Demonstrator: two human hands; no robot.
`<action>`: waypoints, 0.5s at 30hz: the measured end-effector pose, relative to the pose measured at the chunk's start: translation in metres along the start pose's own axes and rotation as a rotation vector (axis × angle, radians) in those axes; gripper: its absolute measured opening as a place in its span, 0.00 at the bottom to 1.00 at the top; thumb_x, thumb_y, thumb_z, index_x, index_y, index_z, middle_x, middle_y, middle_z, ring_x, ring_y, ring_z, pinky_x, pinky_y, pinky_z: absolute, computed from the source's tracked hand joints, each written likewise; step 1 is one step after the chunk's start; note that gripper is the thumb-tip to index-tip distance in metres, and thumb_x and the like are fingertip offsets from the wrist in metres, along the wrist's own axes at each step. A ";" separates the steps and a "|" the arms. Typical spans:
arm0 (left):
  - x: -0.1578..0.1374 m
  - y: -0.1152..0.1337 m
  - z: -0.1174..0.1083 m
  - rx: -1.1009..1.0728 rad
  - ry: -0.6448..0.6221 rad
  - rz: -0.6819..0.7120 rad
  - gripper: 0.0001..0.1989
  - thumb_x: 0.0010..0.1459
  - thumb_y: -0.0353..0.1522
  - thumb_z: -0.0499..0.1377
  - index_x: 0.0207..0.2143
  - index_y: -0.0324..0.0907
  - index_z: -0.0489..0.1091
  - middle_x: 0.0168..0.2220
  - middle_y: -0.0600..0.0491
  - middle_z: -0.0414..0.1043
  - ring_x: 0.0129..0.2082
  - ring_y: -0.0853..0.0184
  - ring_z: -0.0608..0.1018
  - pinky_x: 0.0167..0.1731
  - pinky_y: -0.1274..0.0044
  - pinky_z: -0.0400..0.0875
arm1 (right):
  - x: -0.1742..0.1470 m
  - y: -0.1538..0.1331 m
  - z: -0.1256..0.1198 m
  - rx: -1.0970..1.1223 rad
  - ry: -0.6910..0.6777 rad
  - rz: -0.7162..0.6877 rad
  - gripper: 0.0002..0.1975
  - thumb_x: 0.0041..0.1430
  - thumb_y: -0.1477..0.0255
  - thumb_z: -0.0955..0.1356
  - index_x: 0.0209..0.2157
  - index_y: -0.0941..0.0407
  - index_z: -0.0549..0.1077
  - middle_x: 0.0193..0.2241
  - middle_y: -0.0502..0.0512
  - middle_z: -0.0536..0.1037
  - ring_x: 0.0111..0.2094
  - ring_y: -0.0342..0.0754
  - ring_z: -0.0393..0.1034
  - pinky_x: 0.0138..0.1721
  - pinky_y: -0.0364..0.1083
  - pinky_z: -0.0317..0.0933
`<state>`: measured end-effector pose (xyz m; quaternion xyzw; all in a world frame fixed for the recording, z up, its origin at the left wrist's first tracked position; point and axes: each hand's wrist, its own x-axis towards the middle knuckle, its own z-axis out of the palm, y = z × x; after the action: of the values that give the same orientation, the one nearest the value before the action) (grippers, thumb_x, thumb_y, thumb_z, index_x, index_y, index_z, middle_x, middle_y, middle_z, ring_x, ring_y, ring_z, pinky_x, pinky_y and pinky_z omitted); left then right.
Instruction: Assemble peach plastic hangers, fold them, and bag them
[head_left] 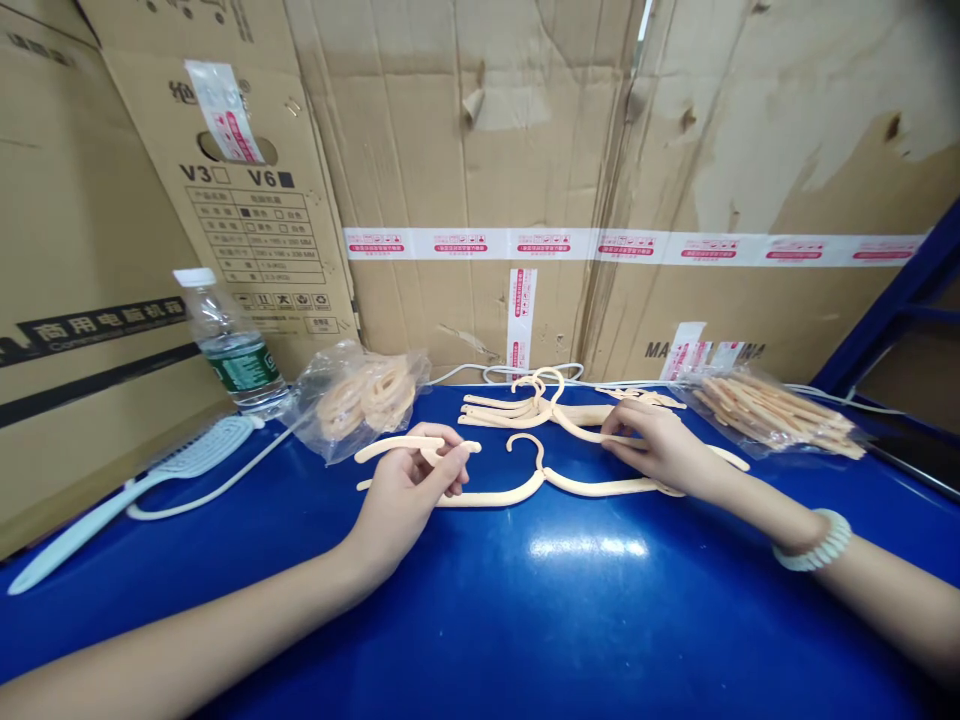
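My left hand [405,495] is closed on a loose cream hanger arm [394,445], a curved plastic piece whose end pokes out past my thumb. In front of me a cream clothes hanger [495,497] lies flat, its hook turned up and away; my left hand is above its left arm. My right hand [660,445] pinches the arm of a second, partly assembled hanger [576,425], which carries a hook and shows no left arm. Behind it several hangers [495,410] lie stacked, partly hidden by the held one.
A clear bag of cream hooks [367,395] and a bag of hanger arms [780,410] flank the work area. At left are a water bottle [236,355] and a pale blue hairbrush [180,455]. A white cable [480,370] runs along cardboard [450,150] behind the blue table [570,630].
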<state>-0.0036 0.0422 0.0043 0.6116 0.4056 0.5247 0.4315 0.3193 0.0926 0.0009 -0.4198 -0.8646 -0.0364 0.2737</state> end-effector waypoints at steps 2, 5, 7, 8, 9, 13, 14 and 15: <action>0.003 0.000 -0.003 0.005 0.034 -0.002 0.11 0.58 0.39 0.63 0.35 0.40 0.71 0.25 0.57 0.69 0.24 0.73 0.70 0.25 0.81 0.64 | 0.000 -0.002 -0.004 0.010 0.038 0.016 0.05 0.61 0.70 0.64 0.31 0.55 0.69 0.28 0.54 0.74 0.30 0.49 0.69 0.32 0.48 0.64; 0.009 0.001 -0.008 -0.103 0.099 -0.009 0.11 0.54 0.37 0.67 0.34 0.39 0.74 0.25 0.57 0.69 0.25 0.73 0.70 0.26 0.81 0.64 | 0.000 -0.005 -0.009 0.086 0.111 0.027 0.05 0.62 0.69 0.64 0.32 0.54 0.68 0.29 0.54 0.75 0.30 0.49 0.70 0.32 0.47 0.65; 0.016 0.004 -0.012 -0.212 0.120 -0.021 0.11 0.51 0.36 0.69 0.33 0.39 0.74 0.24 0.58 0.68 0.25 0.73 0.69 0.27 0.82 0.64 | 0.000 -0.007 -0.011 0.146 0.171 0.026 0.05 0.62 0.67 0.65 0.34 0.54 0.68 0.31 0.55 0.77 0.32 0.50 0.73 0.34 0.48 0.68; 0.019 0.005 -0.015 -0.256 0.120 -0.025 0.12 0.49 0.36 0.70 0.32 0.39 0.73 0.24 0.58 0.68 0.25 0.74 0.69 0.28 0.82 0.65 | -0.001 -0.007 -0.011 0.159 0.197 0.024 0.05 0.62 0.67 0.65 0.37 0.54 0.69 0.33 0.55 0.77 0.33 0.50 0.74 0.35 0.48 0.68; 0.023 0.007 -0.018 -0.286 0.115 -0.025 0.13 0.48 0.36 0.70 0.32 0.39 0.73 0.24 0.58 0.68 0.25 0.74 0.69 0.28 0.82 0.65 | -0.002 -0.007 -0.011 0.161 0.214 0.020 0.07 0.62 0.67 0.65 0.40 0.54 0.69 0.34 0.56 0.78 0.34 0.51 0.75 0.36 0.49 0.69; 0.030 0.012 -0.025 -0.331 0.024 -0.052 0.14 0.46 0.36 0.71 0.29 0.38 0.71 0.25 0.58 0.67 0.26 0.74 0.68 0.29 0.82 0.65 | -0.004 -0.007 -0.010 0.144 0.230 -0.038 0.12 0.64 0.70 0.64 0.49 0.53 0.70 0.41 0.58 0.79 0.39 0.52 0.76 0.41 0.51 0.69; 0.030 0.013 -0.025 -0.335 -0.007 -0.067 0.14 0.46 0.36 0.72 0.29 0.38 0.71 0.26 0.57 0.67 0.27 0.74 0.68 0.29 0.81 0.65 | -0.005 -0.008 -0.010 0.143 0.242 -0.054 0.12 0.64 0.70 0.64 0.48 0.52 0.71 0.41 0.58 0.79 0.40 0.53 0.75 0.41 0.51 0.69; 0.029 0.014 -0.025 -0.340 -0.037 -0.083 0.14 0.46 0.35 0.72 0.29 0.38 0.71 0.26 0.57 0.67 0.27 0.73 0.69 0.30 0.81 0.66 | -0.005 -0.010 -0.011 0.142 0.258 -0.066 0.11 0.64 0.71 0.64 0.47 0.52 0.72 0.41 0.57 0.79 0.40 0.53 0.75 0.40 0.50 0.69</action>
<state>-0.0240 0.0680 0.0278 0.5221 0.3278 0.5562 0.5573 0.3193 0.0796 0.0096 -0.3625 -0.8359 -0.0378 0.4103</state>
